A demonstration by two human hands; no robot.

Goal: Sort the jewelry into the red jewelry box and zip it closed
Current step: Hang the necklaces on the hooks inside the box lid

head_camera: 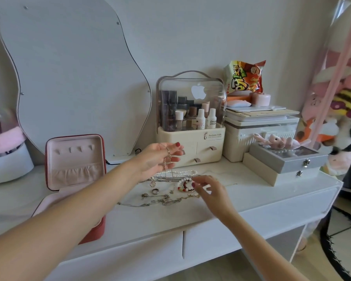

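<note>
Both arms are bare, with no sleeves. The nails on the left hand [158, 159] and the right hand [212, 191] are painted dark red. The left hand wears a thin ring.

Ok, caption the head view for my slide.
Left hand lifts a chain while right hand reaches the beaded bracelet.

Bare tabletop [241, 199] right of jewelry [170, 191]; cosmetics organizer [190, 147] close behind.

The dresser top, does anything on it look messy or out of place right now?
Yes. The jewelry lies in a loose tangle on the white dresser right of the open red jewelry box: pearl strands, chains and rings overlap. A snack bag sits oddly on the stacked boxes behind.
</note>
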